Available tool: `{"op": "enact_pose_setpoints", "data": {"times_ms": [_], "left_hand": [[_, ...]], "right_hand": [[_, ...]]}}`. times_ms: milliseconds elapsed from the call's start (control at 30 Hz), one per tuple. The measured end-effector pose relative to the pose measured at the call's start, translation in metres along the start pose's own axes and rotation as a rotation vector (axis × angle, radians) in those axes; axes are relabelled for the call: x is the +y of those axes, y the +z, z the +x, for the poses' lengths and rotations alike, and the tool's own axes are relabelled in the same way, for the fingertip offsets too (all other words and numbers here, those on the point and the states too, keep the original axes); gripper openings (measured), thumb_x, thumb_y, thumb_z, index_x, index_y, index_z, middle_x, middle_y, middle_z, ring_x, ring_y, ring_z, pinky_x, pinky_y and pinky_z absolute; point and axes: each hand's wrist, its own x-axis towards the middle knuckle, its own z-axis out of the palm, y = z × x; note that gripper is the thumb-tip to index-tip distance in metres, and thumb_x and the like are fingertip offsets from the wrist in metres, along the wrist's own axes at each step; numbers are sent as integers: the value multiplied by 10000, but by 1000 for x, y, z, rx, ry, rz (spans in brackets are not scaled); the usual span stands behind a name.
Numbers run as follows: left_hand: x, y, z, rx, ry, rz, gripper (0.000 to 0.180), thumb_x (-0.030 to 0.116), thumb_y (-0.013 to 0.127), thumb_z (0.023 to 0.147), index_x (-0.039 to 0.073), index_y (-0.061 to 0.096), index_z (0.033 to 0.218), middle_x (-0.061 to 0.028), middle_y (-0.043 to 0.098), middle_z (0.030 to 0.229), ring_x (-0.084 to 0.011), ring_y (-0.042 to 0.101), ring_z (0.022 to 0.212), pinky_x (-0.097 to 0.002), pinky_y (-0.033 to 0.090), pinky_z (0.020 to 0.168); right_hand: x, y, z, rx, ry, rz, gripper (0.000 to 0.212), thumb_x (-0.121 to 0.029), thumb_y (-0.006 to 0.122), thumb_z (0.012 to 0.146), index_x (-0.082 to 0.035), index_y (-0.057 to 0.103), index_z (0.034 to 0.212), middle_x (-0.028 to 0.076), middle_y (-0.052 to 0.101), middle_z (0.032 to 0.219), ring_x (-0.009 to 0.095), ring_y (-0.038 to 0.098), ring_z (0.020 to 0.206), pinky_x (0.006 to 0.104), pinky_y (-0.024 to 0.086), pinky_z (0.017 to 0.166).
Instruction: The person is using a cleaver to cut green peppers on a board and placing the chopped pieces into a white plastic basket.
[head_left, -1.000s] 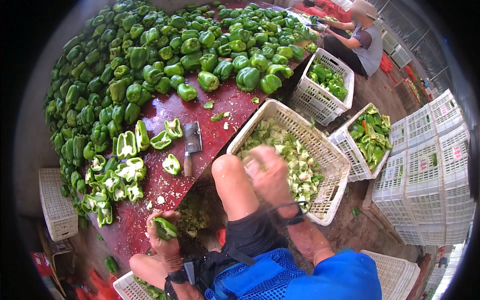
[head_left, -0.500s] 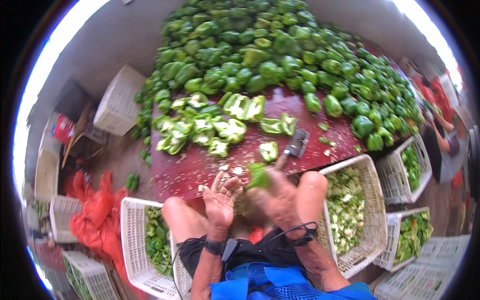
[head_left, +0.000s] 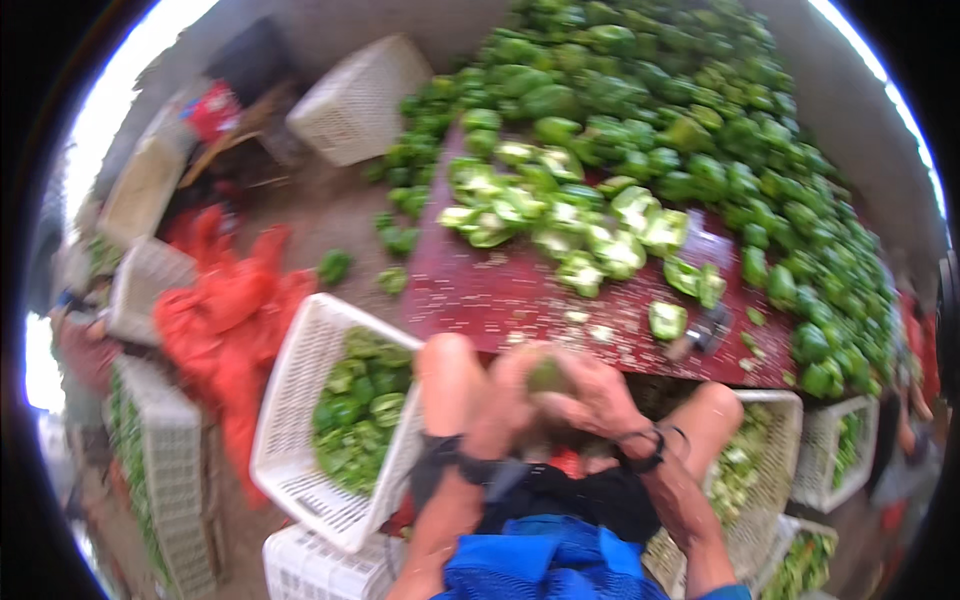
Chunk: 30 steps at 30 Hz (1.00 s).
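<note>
My left hand (head_left: 507, 398) and my right hand (head_left: 603, 393) are closed together round a green bell pepper (head_left: 547, 377) between my knees, at the table's near edge. Fingers and pepper are smeared by motion, so whether it is whole or a half cannot be told. Beyond them on the red table (head_left: 470, 315) lies a cleaver (head_left: 703, 331), its handle toward me. A pepper half (head_left: 667, 320) rests beside it. Several more cut halves (head_left: 580, 232), pale insides showing, lie in a cluster farther back.
A large heap of whole green peppers (head_left: 650, 110) covers the table's far side. By my left knee stands a white basket (head_left: 283, 440) of pepper pieces; by my right knee, a basket (head_left: 775, 470) of pale cores. Red mesh bags (head_left: 225, 310) and more crates (head_left: 365, 98) are at left.
My view has swung left, bringing the left basket nearer the middle. My hands, apart before with the green pepper at the right one, have come together round it.
</note>
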Motion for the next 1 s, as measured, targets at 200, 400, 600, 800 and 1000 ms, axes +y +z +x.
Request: {"op": "enact_pose_setpoints", "data": {"times_ms": [200,400,600,800,1000], "left_hand": [[33,-121,7,462,-272,-965,502,383,571,926,-11,544,1237,-215,630,1105,-347,640,1012,-443,586,719],[-18,-245,-48,813,-255,422,376,246,596,941,-12,552,1211,-164,622,1116,-254,639,1003,-370,538,869],[42,-142,-14,687,-219,-72,270,148,612,945,0,563,1165,-108,626,1049,-195,639,947,-335,546,828],[0,-19,-5,146,-380,-623,260,78,568,962,-4,521,1204,-151,644,1043,-237,665,937,-357,575,790],[-42,40,-18,74,-721,-965,516,361,465,1013,13,390,1387,-176,598,1197,-297,595,1092,-465,557,841]], "right_hand": [[84,-54,24,350,206,-337,274,-98,624,808,-35,631,1074,195,655,967,365,642,916,421,520,818],[189,-83,-2,175,657,-723,294,-103,580,735,-84,646,1021,216,655,928,414,634,914,480,513,807],[206,-68,-11,136,623,-733,261,-261,637,758,-83,615,948,218,672,870,407,647,889,510,513,786],[196,-54,-3,295,637,-486,317,-266,695,713,-7,624,882,207,671,784,350,667,723,458,540,666],[97,-23,-16,50,746,403,330,-187,706,781,41,658,1014,134,684,774,151,640,579,287,505,476]]}}
